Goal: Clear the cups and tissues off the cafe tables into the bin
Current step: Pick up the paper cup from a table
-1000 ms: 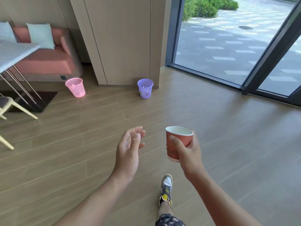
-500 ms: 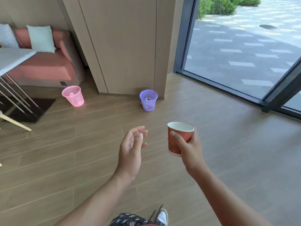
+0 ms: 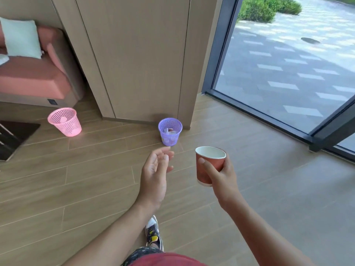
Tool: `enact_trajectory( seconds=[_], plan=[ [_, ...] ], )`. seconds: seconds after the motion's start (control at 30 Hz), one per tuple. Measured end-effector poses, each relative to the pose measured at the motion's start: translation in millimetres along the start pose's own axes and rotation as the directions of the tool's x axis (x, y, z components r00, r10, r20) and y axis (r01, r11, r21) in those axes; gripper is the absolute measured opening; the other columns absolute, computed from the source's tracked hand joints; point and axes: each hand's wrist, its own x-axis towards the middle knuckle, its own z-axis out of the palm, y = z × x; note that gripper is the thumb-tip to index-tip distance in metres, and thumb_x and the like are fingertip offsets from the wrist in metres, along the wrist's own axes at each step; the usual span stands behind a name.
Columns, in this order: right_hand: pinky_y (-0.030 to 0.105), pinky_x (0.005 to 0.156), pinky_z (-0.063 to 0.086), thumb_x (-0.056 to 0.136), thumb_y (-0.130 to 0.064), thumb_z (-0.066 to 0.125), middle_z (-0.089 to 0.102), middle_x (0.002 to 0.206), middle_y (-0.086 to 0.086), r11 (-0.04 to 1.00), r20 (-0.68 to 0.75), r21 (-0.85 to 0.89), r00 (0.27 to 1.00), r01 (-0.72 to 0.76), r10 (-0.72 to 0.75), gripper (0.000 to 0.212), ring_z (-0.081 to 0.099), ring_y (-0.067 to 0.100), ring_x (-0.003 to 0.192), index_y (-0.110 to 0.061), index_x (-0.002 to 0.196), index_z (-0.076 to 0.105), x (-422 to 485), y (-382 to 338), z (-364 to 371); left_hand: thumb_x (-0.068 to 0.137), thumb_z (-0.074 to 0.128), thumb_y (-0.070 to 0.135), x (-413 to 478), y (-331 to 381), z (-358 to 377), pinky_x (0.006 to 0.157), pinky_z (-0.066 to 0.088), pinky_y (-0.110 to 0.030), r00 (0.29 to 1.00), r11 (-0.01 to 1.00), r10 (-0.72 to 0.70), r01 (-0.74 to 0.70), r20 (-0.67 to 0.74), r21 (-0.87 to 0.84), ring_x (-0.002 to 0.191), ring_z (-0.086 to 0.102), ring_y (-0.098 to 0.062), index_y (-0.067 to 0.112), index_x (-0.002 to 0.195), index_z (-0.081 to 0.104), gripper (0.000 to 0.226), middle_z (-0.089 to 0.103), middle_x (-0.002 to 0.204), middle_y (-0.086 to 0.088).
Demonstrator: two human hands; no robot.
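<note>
— Cup (image 3: 213, 162) first: where is it?
— In the right hand (image 3: 224, 179). It's upright, red with a white inside, and held in the air on the near side of the purple bin (image 3: 170, 134), a little to its right. The thumb lies across the front and the fingers curl round the back.
— And the left hand (image 3: 153, 175)?
— It holds nothing. The palm is turned inward with the fingers loosely bent, raised on the bin's near side, apart from it.
— What's in that bin?
— White crumpled stuff and something reddish. I can't tell more through the mesh. It stands on the floor (image 3: 269, 189) against the wood panel (image 3: 138, 58).
— Anything else?
— A pink bin (image 3: 65, 121) well to its left, by the sofa (image 3: 28, 79). A glass door (image 3: 288, 70) off to its right. A shoe (image 3: 153, 233) on its near side.
</note>
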Motion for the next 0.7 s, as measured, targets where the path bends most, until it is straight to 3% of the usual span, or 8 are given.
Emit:
enact_trajectory(
  seconds=[0.33,0.57,0.7],
  plan=[
    [0.021,0.074,0.055,0.074,-0.039,0.080,0.073,0.108,-0.005,0.999,-0.059,-0.031,0.998,-0.020,0.018,0.043,0.069,0.006,0.095,-0.030,0.112,0.062,165.5,-9.5,93.5,0.094,0.051,0.033,199.1,6.3,-21.9,0.094,0.054,-0.043,0.995,0.996,-0.080,0.078,0.053,0.041,0.107,0.068,-0.005,0.027,0.111,0.067,0.024,0.074,0.102,0.013],
    [0.017,0.069,0.054,0.074,-0.037,0.080,0.071,0.109,-0.004,0.999,-0.077,-0.022,0.996,-0.040,0.039,0.043,0.067,-0.002,0.089,-0.032,0.111,0.060,248.8,-0.7,121.6,0.092,0.053,0.034,279.2,-17.6,-23.8,0.089,0.054,-0.038,0.991,0.990,-0.127,0.124,0.042,0.074,0.108,0.067,-0.010,0.027,0.110,0.068,0.024,0.073,0.104,0.008],
    [0.014,0.067,0.052,0.083,-0.022,0.086,0.068,0.112,-0.002,0.999,-0.046,-0.005,0.998,-0.050,0.050,0.042,0.065,-0.009,0.086,-0.030,0.113,0.058,302.2,5.8,131.0,0.092,0.052,0.035,329.5,-29.3,-15.0,0.088,0.054,-0.036,0.989,0.987,-0.140,0.136,0.038,0.081,0.105,0.066,-0.005,0.027,0.111,0.067,0.025,0.074,0.100,0.015]
  ],
)
